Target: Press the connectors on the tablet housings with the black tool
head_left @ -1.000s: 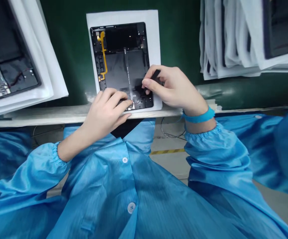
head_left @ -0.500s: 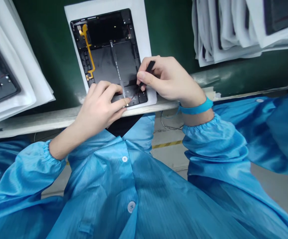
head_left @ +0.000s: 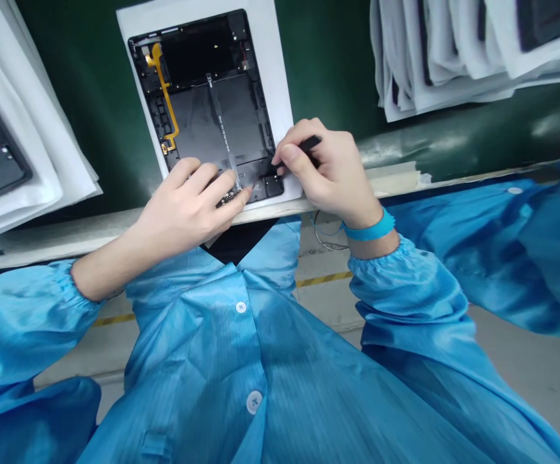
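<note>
An opened black tablet housing (head_left: 193, 119) lies on a white sheet (head_left: 280, 84) at the bench edge. A yellow flex cable (head_left: 169, 106) runs down its left side and a grey ribbon cable (head_left: 222, 125) down its middle. My left hand (head_left: 193, 200) rests over the housing's lower left, fingers spread, fingertips near the ribbon's lower end. Between the thumb and fingers of my right hand (head_left: 325, 164) is a thin black tool (head_left: 310, 143), its lower end over the housing's lower right corner.
White sheets with dark housings between them are stacked at the left (head_left: 42, 129) and at the upper right (head_left: 453, 58). A pale strip (head_left: 91, 232) edges the green bench. At the right is another person's blue sleeve (head_left: 550, 245).
My right hand has shifted slightly right and down, and the tool is tilted flatter. The housing and sheet sit slightly further left and higher in view. My left forearm has moved left.
</note>
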`<action>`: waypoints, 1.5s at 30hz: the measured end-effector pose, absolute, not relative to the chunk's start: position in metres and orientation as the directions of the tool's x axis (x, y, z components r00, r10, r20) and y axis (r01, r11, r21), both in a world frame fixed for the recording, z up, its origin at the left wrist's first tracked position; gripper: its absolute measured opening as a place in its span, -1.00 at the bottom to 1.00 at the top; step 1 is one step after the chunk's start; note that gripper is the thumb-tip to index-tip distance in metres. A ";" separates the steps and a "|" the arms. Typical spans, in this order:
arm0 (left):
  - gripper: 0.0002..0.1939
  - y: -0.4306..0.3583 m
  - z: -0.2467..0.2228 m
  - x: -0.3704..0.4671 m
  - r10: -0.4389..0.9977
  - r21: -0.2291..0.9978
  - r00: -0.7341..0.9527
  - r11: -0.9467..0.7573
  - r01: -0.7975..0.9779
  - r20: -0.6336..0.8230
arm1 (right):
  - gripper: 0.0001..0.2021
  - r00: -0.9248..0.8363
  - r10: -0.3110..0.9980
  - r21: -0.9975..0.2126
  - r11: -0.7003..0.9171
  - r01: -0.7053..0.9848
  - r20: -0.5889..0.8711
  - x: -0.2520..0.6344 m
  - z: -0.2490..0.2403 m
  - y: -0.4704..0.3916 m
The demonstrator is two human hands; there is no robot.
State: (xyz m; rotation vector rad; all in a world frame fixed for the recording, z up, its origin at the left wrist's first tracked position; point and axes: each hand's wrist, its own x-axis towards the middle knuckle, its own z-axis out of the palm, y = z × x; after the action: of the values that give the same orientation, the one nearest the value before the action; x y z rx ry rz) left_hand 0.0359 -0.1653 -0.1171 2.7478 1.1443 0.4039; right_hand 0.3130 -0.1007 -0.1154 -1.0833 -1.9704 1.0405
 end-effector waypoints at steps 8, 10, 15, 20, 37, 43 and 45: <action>-0.63 -0.162 -0.119 0.030 0.676 0.190 0.699 -0.737 0.649 0.232 | -0.52 -0.449 0.859 -0.817 0.433 0.382 0.245 0.316 -0.120 -0.102; -0.63 -0.163 -0.121 0.028 0.690 0.225 0.687 -0.724 0.653 0.228 | -0.51 -0.439 0.864 -0.815 0.430 0.390 0.245 0.316 -0.120 -0.102; -0.64 -0.164 -0.121 0.027 0.722 0.254 0.661 -0.691 0.677 0.205 | -0.51 -0.463 0.860 -0.819 0.416 0.395 0.214 0.313 -0.119 -0.102; -0.63 -0.163 -0.114 0.029 0.739 0.325 0.656 -0.665 0.672 0.155 | -0.54 -0.506 0.841 -0.816 0.422 0.395 0.190 0.312 -0.120 -0.100; -0.67 -0.151 -0.108 0.030 0.686 0.271 0.692 -0.726 0.632 0.224 | -0.44 -0.616 0.699 -0.506 0.703 0.499 0.362 0.314 -0.121 -0.090; -0.67 -0.148 -0.116 0.037 0.737 0.370 0.627 -0.672 0.642 0.251 | -0.52 -0.581 0.715 -0.508 0.693 0.512 0.389 0.317 -0.127 -0.092; -0.66 -0.146 -0.117 0.036 0.722 0.365 0.642 -0.688 0.627 0.257 | -0.55 -0.567 0.717 -0.537 0.688 0.488 0.404 0.317 -0.129 -0.095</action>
State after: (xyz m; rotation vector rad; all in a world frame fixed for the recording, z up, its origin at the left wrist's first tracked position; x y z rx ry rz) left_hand 0.0364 -0.1463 -0.1173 2.6207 1.0964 0.5672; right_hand 0.3169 -0.0950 -0.1285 -0.9203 -2.2877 0.4924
